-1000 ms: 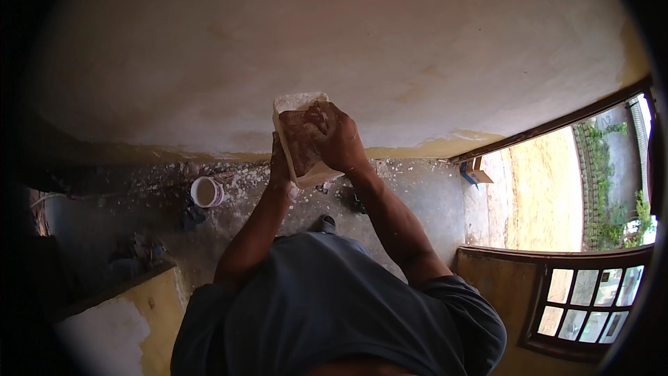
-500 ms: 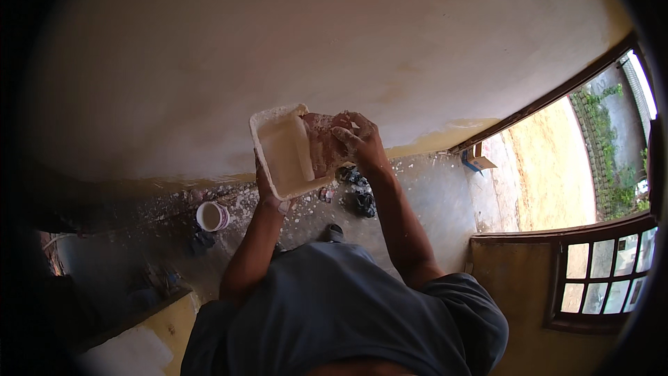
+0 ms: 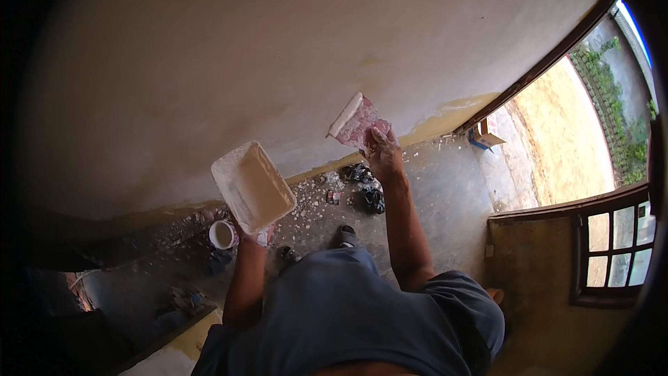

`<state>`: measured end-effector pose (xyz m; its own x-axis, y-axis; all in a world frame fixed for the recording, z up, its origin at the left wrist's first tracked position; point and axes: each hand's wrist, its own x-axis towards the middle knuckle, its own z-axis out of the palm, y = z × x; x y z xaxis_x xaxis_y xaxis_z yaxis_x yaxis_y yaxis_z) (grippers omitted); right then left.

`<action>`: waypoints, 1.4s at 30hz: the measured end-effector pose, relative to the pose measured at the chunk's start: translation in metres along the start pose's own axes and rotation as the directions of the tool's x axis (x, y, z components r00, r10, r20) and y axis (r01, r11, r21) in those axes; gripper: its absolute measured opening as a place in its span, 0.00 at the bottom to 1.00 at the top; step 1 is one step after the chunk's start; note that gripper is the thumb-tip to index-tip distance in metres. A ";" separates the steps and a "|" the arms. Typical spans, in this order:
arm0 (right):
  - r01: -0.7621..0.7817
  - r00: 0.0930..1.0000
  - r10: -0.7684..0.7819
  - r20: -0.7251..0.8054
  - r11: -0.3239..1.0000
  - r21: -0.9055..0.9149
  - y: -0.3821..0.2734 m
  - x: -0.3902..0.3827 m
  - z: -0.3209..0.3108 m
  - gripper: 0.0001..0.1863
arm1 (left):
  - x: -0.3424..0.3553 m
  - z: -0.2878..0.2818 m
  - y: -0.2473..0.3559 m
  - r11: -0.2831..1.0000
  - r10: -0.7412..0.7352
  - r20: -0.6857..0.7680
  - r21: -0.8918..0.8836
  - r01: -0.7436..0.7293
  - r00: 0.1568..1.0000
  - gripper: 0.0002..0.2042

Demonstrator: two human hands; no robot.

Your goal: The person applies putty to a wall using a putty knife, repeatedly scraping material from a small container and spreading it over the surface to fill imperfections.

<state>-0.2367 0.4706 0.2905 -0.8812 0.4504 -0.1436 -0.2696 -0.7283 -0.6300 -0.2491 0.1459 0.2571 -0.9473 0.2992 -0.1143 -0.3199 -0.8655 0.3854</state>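
Observation:
My left hand (image 3: 259,234) grips a rectangular, off-white plaster tray (image 3: 289,203) from below, most of its fingers hidden behind it. Smooth pale filler (image 3: 261,184) covers the inside of the tray. To the right, my right hand (image 3: 384,157) is closed on a reddish, plaster-smeared putty knife (image 3: 362,124) with a wide flat blade. A ridge of white filler (image 3: 346,114) lies along the blade's far-left edge. Behind both hands rises the wall (image 3: 278,49), pale with yellowish patches. The blade is apart from the tray; whether it touches the wall I cannot tell.
White crumbs litter the floor (image 3: 435,188) along the wall's foot. Black plastic bags (image 3: 374,199) lie below my right hand. A white bucket (image 3: 223,235) stands by my left forearm. At right are a cardboard box (image 3: 486,134), an opening to outdoors and a paned window (image 3: 619,251).
The putty knife has come out of the tray and moved up and right, now carrying filler on its edge. My left hand has lowered the tray leftward.

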 end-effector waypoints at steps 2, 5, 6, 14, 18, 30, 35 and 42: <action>-0.020 0.996 0.020 -0.087 1.000 -0.006 -0.002 0.025 -0.046 0.11 | -0.018 -0.015 0.011 0.999 0.044 -0.040 0.018 -0.043 0.998 0.29; -0.005 0.979 -0.010 -0.205 0.997 -0.076 0.000 0.063 -0.098 0.06 | -0.044 -0.031 0.025 0.995 0.090 -0.095 0.049 -0.086 0.991 0.30; 0.009 0.962 -0.027 -0.273 0.998 -0.069 0.005 0.078 -0.111 0.06 | -0.050 -0.033 0.028 0.993 0.104 -0.106 0.061 -0.098 0.989 0.30; 0.091 0.917 -0.140 -0.374 0.985 -0.147 -0.027 0.167 -0.107 0.10 | -0.070 -0.041 0.025 0.989 0.121 -0.126 0.098 -0.109 0.985 0.30; 0.215 0.891 -0.323 -0.318 0.919 -0.331 -0.105 0.149 -0.027 0.08 | -0.058 -0.041 0.015 0.993 0.085 -0.083 0.087 -0.078 0.993 0.31; 0.498 0.866 -0.496 0.068 0.841 -0.214 -0.230 0.083 0.052 0.20 | -0.038 -0.042 0.011 0.997 0.039 -0.072 0.065 -0.035 0.997 0.32; 0.197 0.965 -0.216 -0.150 0.972 -0.130 -0.108 0.102 -0.105 0.19 | -0.045 -0.042 0.005 0.996 0.050 -0.126 0.077 -0.041 0.991 0.33; -0.163 0.768 0.002 -0.641 0.968 -0.193 0.096 0.156 -0.328 0.18 | -0.069 -0.049 -0.021 0.994 0.056 -0.330 0.107 -0.022 0.942 0.35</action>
<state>-0.2724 0.6401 -0.0432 -0.4282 0.6755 -0.6003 -0.0421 -0.6785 -0.7334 -0.1776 0.1238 0.2120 -0.9160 0.1011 -0.3883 -0.2957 -0.8241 0.4832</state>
